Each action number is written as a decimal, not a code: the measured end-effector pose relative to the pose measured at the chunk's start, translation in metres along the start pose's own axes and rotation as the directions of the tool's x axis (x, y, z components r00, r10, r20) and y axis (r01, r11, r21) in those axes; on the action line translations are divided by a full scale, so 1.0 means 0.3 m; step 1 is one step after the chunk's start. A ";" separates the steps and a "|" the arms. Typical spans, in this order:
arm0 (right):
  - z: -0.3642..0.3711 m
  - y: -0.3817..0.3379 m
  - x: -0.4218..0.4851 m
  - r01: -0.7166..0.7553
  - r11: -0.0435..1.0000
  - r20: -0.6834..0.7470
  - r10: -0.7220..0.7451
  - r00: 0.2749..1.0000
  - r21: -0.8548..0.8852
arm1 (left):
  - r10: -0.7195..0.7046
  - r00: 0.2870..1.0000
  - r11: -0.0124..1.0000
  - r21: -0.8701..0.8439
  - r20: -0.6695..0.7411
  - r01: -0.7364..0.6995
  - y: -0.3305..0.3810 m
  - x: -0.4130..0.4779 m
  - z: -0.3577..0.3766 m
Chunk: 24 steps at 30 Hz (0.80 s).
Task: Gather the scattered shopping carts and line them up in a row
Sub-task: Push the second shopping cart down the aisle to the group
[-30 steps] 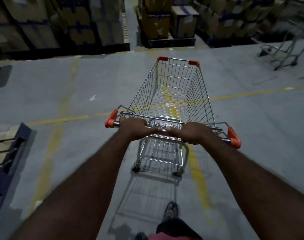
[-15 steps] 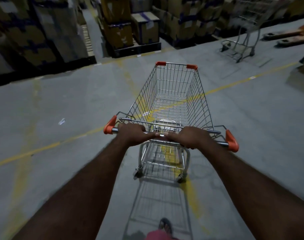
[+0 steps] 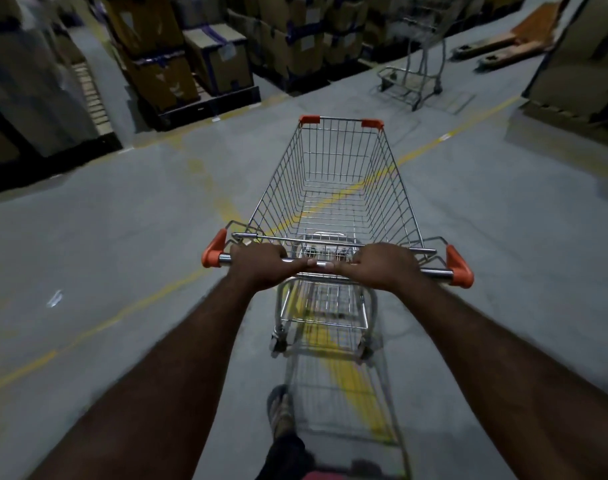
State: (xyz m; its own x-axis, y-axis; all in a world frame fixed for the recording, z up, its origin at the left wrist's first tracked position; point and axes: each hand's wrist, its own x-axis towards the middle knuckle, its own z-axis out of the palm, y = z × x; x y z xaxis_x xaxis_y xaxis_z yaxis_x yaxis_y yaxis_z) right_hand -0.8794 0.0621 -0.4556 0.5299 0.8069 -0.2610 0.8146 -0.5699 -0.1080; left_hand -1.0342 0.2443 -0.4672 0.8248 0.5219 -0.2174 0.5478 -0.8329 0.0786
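head cam | faces forward-down | near cart handle [image 3: 333,268]

The cart [image 3: 333,188] stands straight ahead of me, its basket stretching away from the handle bar [image 3: 434,271]. My left hand [image 3: 261,265] grips the bar left of its middle and my right hand [image 3: 382,266] grips it right of the middle, thumbs nearly meeting between them. My foot [image 3: 281,410] is on the floor [image 3: 122,237] behind the cart's rear wheels. A floor line [image 3: 139,306] runs under the basket. A second cart [image 3: 416,74] stands well ahead, to the right. Stacked boxes [image 3: 209,57] line the far left; a pallet jack [image 3: 503,46] lies right of the second cart.
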 end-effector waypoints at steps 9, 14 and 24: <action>-0.093 0.197 0.334 -0.168 0.984 -0.073 0.172 0.982 0.051 | 0.120 0.992 0.992 0.042 -0.029 -0.119 0.046 0.477 -0.112; -0.166 0.293 0.504 -0.253 0.964 -0.038 0.257 0.966 0.086 | 0.218 0.976 0.974 0.064 -0.012 -0.217 0.081 0.765 -0.174; -0.250 0.516 0.810 -0.470 0.873 -0.103 0.484 0.869 0.133 | 0.333 0.943 0.942 0.046 -0.018 -0.332 0.213 1.250 -0.257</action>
State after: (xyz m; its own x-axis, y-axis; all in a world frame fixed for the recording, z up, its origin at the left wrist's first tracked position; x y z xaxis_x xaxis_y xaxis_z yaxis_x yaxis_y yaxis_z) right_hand -0.6069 0.1815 -0.4637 0.8790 0.4415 -0.1798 0.4305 -0.8972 -0.0987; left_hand -0.6791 0.4011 -0.4686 0.9626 0.2178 -0.1612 0.2357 -0.9665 0.1014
